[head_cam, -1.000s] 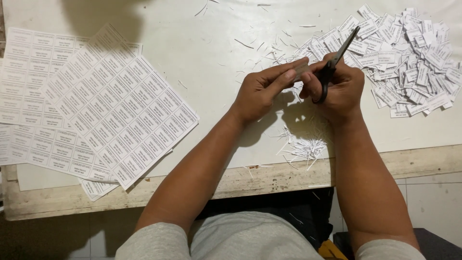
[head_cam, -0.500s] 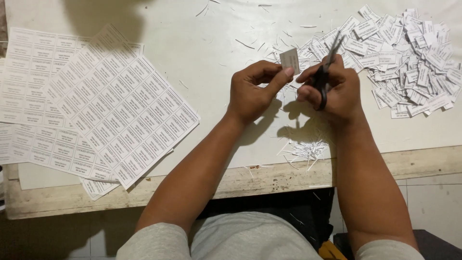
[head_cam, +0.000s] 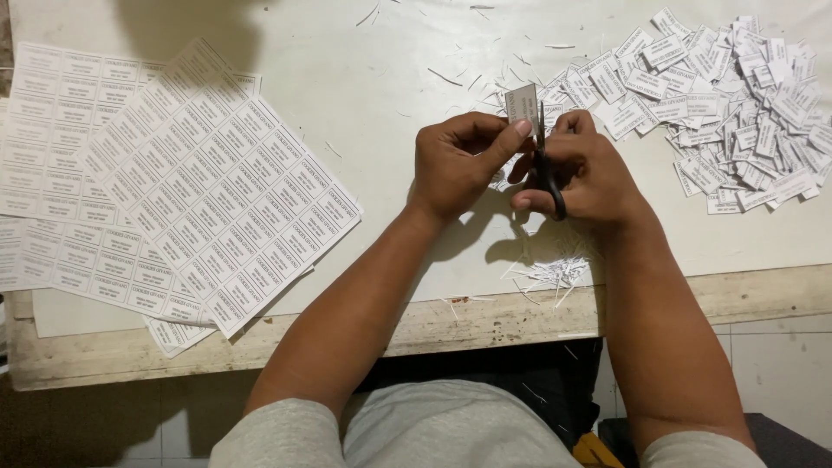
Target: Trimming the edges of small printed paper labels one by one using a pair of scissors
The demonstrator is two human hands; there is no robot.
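Note:
My left hand pinches a small stack of white printed labels between thumb and forefinger, held upright above the table. My right hand grips black scissors, whose blades point up along the right edge of the label stack. Both hands are close together, almost touching, over the white tabletop.
A big heap of cut labels lies at the right. Uncut printed label sheets overlap at the left, some hanging over the worn table edge. Thin paper trimmings lie below my right hand and scattered farther back.
My hands drew closer together. The scissors swung from tilted right to nearly upright against the label stack, and the stack rose into full view between my fingers.

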